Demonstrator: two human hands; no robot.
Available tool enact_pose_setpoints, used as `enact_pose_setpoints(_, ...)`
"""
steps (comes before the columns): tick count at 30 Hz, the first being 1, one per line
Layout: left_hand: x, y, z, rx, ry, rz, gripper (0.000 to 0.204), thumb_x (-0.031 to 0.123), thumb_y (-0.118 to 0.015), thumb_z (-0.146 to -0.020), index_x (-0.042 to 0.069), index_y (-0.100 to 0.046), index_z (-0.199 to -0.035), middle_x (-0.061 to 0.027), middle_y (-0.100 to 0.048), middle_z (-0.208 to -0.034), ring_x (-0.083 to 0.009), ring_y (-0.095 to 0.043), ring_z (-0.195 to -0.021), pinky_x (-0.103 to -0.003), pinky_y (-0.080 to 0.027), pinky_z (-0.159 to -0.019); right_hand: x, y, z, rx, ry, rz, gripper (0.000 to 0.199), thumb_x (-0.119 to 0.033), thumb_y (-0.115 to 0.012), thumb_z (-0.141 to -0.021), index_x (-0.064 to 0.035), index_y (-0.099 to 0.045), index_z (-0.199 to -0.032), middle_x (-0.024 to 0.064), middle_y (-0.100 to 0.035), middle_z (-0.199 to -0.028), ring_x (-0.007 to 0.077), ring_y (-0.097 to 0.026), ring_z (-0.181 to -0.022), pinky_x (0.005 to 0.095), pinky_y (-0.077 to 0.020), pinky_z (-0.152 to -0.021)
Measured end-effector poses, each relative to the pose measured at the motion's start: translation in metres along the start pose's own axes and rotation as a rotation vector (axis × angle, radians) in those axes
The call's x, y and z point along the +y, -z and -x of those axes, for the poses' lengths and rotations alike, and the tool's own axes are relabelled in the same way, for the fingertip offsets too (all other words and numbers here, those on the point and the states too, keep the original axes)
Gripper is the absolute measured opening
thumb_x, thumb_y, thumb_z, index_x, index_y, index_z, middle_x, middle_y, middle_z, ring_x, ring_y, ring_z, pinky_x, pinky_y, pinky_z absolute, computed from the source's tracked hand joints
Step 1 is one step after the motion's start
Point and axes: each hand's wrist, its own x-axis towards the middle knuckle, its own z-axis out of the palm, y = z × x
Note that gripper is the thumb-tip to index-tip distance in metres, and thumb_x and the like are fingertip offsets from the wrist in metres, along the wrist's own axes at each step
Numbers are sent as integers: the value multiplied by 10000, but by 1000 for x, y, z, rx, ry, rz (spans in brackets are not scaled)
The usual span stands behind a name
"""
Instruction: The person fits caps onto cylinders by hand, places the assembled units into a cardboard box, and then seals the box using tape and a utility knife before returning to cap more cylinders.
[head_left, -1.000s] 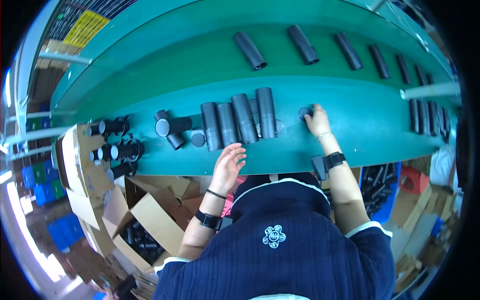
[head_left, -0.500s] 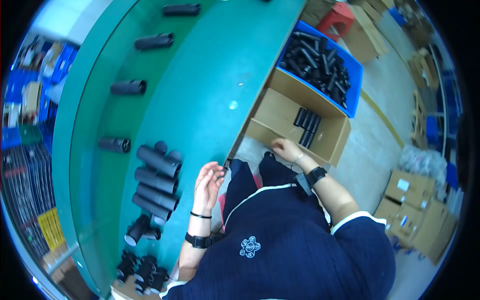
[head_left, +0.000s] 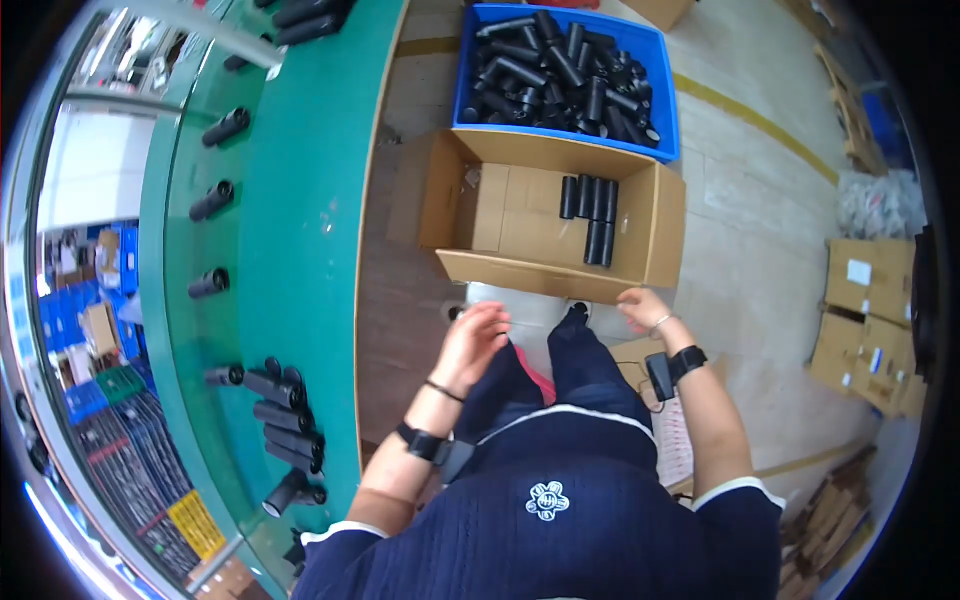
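Both hands sit low-mid in the frame, just under the near edge of the box [head_left: 560, 215]. Left hand [head_left: 470, 340] has fingers spread loose & open, holding nothing. Right hand [head_left: 643, 308] is curled a bit, right by the box edge, maybe touching it; can't tell if it grips anything, looks empty.

The tubes [head_left: 590, 215] are the nearest work: a few black ones lie side by side inside the box, mid frame, toward its right wall. They look like hard plastic, stiff, smooth, prob. light & hollow. They are round so they can roll or slip. Best hold, I think: pinch round the middle w/ thumb & fingers, 1 or 2 at a time.

More tubes fill the blue bin [head_left: 560, 60] at top, & some lie on the green belt [head_left: 300, 250] at left.
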Motion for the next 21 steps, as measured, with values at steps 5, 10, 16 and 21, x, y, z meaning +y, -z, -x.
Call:
enact_pose_setpoints(5,-28,-81,-96,-58,197,-49,217,201,-553,-923,65,-578,-1090,-67,-636,-958,-171,-607,-862,-309,-506,-743,22,54,-47,85,-245,-175,271,-222,-631,-860,-97,-610,-1100,41,-625,-885,164,-573,-676,341,-512,-557)
enact_pose_setpoints(10,-23,-107,-224,-176,316,6,222,226,-514,-936,67,-568,-1082,-50,-630,-934,-163,-605,-801,-313,-511,-709,6,97,-97,57,-257,-256,298,-269,-636,-870,-100,-602,-1114,41,-613,-869,197,-564,-657,349,-506,-574)
enact_pose_setpoints(16,-36,-101,-393,-17,308,-263,190,186,-515,-919,57,-562,-1051,-49,-582,-887,-163,-564,-789,-293,-494,-656,19,106,-248,37,-384,-79,259,-265,-659,-843,-11,-650,-894,108,-604,-670,241,-582,-572,388,-499,-538)
enact_pose_setpoints(21,-96,-37,-537,46,418,-448,185,165,-526,-915,42,-554,-1050,-72,-569,-910,-191,-573,-811,-319,-507,-688,82,52,-392,-149,-485,260,364,-226,-637,-824,42,-644,-1071,196,-658,-1073,309,-657,-934,402,-522,-775)
